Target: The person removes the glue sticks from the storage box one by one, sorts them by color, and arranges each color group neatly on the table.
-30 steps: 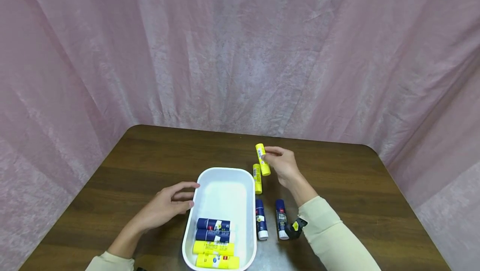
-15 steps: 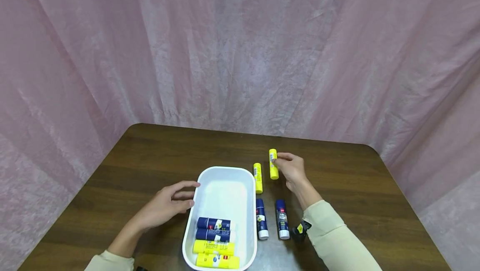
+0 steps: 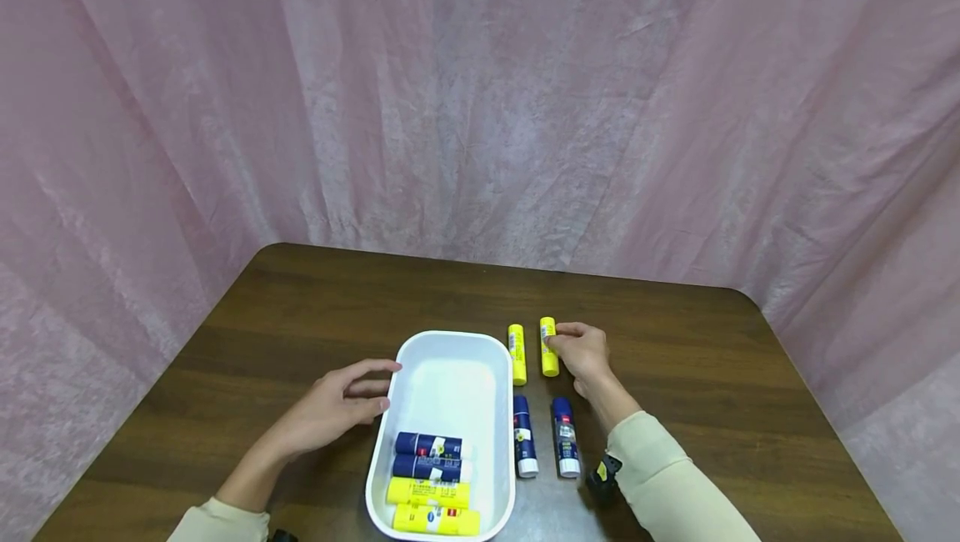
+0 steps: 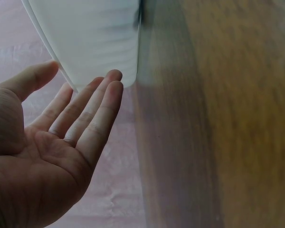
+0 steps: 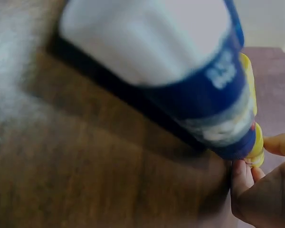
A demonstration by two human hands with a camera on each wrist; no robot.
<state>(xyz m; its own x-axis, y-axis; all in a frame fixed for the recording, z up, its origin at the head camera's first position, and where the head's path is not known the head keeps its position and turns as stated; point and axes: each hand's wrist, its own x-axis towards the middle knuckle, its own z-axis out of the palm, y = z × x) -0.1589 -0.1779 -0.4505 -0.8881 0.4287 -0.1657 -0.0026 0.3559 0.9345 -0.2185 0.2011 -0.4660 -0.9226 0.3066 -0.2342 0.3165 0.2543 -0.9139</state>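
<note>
With thumb and fingertips, my right hand (image 3: 587,356) pinches a yellow glue stick (image 3: 550,361) close over the table, right of another yellow glue stick (image 3: 517,356). My left hand (image 3: 337,404) has its fingers spread and relaxed, fingertips at the left rim of a white tray (image 3: 450,388). In the left wrist view those fingers (image 4: 92,128) overlap the tray's edge. A blue glue stick (image 5: 209,102) with a white end looms large in the right wrist view, hiding part of the yellow one in my fingers.
Two blue glue sticks (image 3: 566,442) lie right of the tray, nearer me than the yellow pair. Inside the tray's near end are two blue glue sticks (image 3: 423,467) and two yellow ones (image 3: 431,519). A pink curtain (image 3: 480,108) hangs behind the brown table (image 3: 337,300).
My right hand has moved the yellow glue stick rightward off the other yellow one, then down and nearer me, straightening it alongside. The left hand stays at the tray.
</note>
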